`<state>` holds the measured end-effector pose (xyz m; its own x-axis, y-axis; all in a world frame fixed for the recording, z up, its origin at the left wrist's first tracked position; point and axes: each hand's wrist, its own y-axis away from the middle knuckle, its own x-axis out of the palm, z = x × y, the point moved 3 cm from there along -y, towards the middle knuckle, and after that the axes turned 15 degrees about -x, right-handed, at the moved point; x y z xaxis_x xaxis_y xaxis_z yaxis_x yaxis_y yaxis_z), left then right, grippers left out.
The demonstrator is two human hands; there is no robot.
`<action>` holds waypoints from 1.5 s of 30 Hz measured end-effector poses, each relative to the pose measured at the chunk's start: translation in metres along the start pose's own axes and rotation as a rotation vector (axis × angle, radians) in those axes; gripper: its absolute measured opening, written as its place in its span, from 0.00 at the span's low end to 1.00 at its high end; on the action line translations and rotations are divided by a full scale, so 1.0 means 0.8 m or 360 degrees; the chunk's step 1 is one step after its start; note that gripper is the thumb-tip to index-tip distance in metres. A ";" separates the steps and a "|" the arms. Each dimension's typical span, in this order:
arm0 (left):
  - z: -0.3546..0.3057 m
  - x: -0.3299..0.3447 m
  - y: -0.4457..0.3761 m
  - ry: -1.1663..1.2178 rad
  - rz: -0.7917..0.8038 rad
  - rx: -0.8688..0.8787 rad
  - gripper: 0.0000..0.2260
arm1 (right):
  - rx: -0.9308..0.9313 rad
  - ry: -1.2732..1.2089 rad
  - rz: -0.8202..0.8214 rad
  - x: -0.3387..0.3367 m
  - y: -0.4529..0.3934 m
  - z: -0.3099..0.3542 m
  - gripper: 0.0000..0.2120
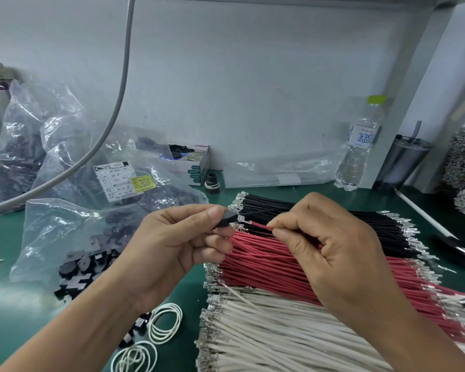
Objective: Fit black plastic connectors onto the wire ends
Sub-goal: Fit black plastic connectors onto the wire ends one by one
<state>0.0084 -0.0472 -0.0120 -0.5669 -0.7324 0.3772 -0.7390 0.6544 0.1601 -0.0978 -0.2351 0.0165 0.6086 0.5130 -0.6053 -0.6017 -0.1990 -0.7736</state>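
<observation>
Plastic, metal and rubber on a matt green counter [8, 237]

At 9 o'clock, crinkled glossy clear plastic bags [65, 189] hold matt black plastic connectors [78, 269]. At 5 o'clock lie smooth-sheathed black wires [333, 218], red wires [266, 267] and white wires [266, 334] with shiny metal terminals [212, 275]. White rubber bands [164, 323] lie at 7 o'clock; a clear plastic bottle [357, 151] stands at 2 o'clock.

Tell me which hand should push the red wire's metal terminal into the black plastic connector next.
Right. The right hand pinches the red wire, its metal terminal beside the black plastic connector, which the left hand can probably just steady.
</observation>
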 end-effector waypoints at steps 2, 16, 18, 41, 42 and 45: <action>0.001 -0.001 0.000 -0.0020 0.0012 -0.0024 0.27 | -0.0024 0.0036 0.0013 -0.001 0.000 0.001 0.06; 0.012 0.013 -0.001 -0.0182 -0.0157 -0.0076 0.15 | -0.0043 0.0332 0.0181 0.012 0.004 0.010 0.07; 0.006 0.014 0.004 -0.0511 -0.0255 0.0185 0.15 | 0.0051 0.0267 0.0149 0.012 0.006 0.002 0.07; 0.003 0.006 0.002 -0.0747 -0.0457 0.0541 0.05 | -0.0013 -0.0039 0.1057 0.011 0.004 0.034 0.15; 0.003 0.005 0.002 -0.0743 -0.0462 0.0548 0.05 | 0.0021 -0.0068 0.1132 0.014 0.007 0.034 0.17; 0.006 0.004 0.001 -0.0737 -0.0457 0.0561 0.05 | 0.0197 -0.0192 0.1149 0.017 0.007 0.028 0.16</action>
<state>0.0046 -0.0501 -0.0149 -0.3690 -0.9259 -0.0813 -0.9150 0.3773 -0.1427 -0.1046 -0.2104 0.0086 -0.0176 0.3796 -0.9250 -0.8888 -0.4297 -0.1595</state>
